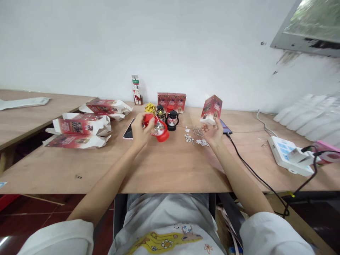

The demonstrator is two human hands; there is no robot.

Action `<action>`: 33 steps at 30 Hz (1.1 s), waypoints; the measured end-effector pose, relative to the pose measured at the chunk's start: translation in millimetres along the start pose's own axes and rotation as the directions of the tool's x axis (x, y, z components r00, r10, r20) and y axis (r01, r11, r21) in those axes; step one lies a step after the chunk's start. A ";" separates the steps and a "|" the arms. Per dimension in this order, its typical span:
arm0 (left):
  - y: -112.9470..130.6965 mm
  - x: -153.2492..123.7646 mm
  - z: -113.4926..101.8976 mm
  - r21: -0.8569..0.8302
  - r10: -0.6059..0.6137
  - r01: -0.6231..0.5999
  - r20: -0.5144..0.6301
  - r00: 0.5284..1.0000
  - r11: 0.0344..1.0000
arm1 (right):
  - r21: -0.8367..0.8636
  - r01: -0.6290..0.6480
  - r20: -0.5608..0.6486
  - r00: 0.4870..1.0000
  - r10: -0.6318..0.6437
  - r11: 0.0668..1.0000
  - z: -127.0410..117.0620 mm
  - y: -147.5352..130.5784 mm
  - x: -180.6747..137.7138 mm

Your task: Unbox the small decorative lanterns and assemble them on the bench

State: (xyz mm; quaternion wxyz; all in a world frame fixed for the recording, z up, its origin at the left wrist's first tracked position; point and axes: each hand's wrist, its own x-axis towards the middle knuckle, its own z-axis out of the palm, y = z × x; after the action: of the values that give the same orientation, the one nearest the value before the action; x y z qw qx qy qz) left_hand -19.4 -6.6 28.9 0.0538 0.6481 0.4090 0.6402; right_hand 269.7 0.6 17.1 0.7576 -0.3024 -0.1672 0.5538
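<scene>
My left hand (142, 130) grips a small red lantern (160, 133), which is tilted over the table with its clear globe showing. In my right hand (214, 133) is a red printed box (211, 108), raised above the table and held near its white lower end. Behind the lantern stand a black lantern (172, 121) and several more in gold, black and red, such as a gold one (150, 107). Below and left of my right hand lie silver button cells (189, 139), white tags (202, 142) and a pile of metal rings (198, 131).
Partly unfolded red-and-white boxes (77, 129) lie at left. Closed red boxes (171, 102) stand against the wall beside a bottle (137, 94). A phone (129, 131) lies by my left hand, another device (225, 126) by my right. A power strip (289, 156) with black cables is at right.
</scene>
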 end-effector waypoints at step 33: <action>27.8 -48.1 25.9 0.224 0.305 -0.397 0.354 0.884 0.890 | -0.347 -0.157 0.532 0.779 0.332 0.925 13.7 63.3 -55.0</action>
State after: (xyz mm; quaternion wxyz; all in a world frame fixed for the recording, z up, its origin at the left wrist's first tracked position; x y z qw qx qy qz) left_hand 23.4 -42.1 3.0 -0.0964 0.8049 0.3592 0.4625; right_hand 196.8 -34.5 -8.7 0.5390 -0.2429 -0.4270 0.6842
